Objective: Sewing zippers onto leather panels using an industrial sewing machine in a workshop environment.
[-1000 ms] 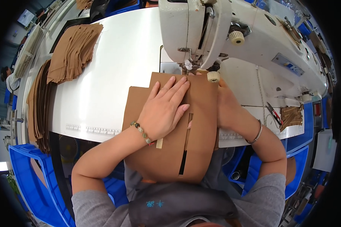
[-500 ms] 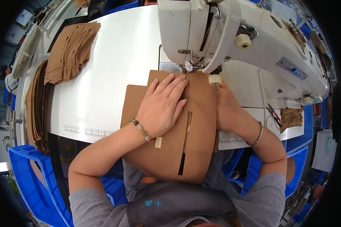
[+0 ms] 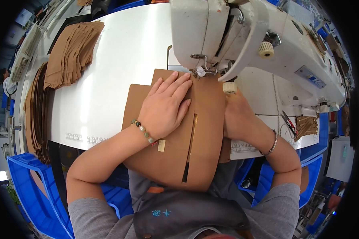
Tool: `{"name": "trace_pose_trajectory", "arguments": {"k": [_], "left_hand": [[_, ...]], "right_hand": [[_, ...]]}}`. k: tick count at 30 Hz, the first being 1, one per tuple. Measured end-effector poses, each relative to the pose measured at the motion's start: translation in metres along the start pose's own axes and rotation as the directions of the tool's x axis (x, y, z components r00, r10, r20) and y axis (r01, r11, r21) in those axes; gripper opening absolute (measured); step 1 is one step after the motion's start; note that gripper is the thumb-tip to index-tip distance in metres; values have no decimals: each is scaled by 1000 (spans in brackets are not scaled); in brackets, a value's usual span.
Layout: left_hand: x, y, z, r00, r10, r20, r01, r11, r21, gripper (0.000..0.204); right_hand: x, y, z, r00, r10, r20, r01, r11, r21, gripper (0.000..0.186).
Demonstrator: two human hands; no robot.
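Note:
A brown fabric panel (image 3: 207, 147) lies under the presser foot (image 3: 201, 71) of a white sewing machine (image 3: 263, 40) and hangs over the table's near edge toward my lap. A long slit with a gold-toothed zipper (image 3: 195, 123) runs down it. My left hand (image 3: 163, 102) rests flat on the panel, left of the foot, fingers stretched forward and close together. Along the panel's right edge is my right hand (image 3: 239, 113), its fingers hidden by the fabric and the machine's knob. A small pale tag (image 3: 161, 145) shows near my left wrist.
Stacks of brown fabric pieces (image 3: 73, 53) lie on the left of the white table (image 3: 127, 44). Red-handled snips (image 3: 289, 123) and small brown pieces (image 3: 306, 126) sit at the right. Blue bins (image 3: 36, 187) flank my lap. Another person (image 3: 8, 83) is at far left.
The panel and my left hand have shifted slightly left and away from me. My right hand stays along the panel's right edge, its fingers more hidden. The view has shifted a little.

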State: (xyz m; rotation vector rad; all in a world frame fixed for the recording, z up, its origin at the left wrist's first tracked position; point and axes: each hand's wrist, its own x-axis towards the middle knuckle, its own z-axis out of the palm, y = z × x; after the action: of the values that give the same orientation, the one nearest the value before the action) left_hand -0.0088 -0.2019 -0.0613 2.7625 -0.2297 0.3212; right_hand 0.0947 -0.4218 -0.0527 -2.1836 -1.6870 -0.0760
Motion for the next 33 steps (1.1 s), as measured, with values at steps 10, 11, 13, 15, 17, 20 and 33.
{"name": "trace_pose_trajectory", "arguments": {"k": [10,11,13,15,17,20,33], "left_hand": [[5,-3,3,1000,9,-19,-8,998,59,49],[2,-2,2,1000,27,-8,-26,997,76,50],[1,-1,0,999,41,9,-41,995,94,51],[2,1,0,999,35,8,-35,993,109,52],[5,0,1,999,36,-1,-35,991,127,52],[8,-1,2,999,32,-4,-31,989,146,52],[56,-40,10,998,-45,-46,52,984,171,48]], "right_hand": [[2,-3,-3,1000,0,-25,-1,1000,-31,53],[2,-3,-2,1000,-1,-19,1,999,-33,52],[2,-2,-2,1000,-2,-14,2,1000,-28,52],[1,-2,-2,1000,-8,2,8,999,-49,52],[1,-3,-2,1000,4,8,-3,999,-54,51],[2,-4,-4,1000,26,12,-26,999,-40,50],[5,-1,-3,1000,-5,24,7,997,-71,63]]}}
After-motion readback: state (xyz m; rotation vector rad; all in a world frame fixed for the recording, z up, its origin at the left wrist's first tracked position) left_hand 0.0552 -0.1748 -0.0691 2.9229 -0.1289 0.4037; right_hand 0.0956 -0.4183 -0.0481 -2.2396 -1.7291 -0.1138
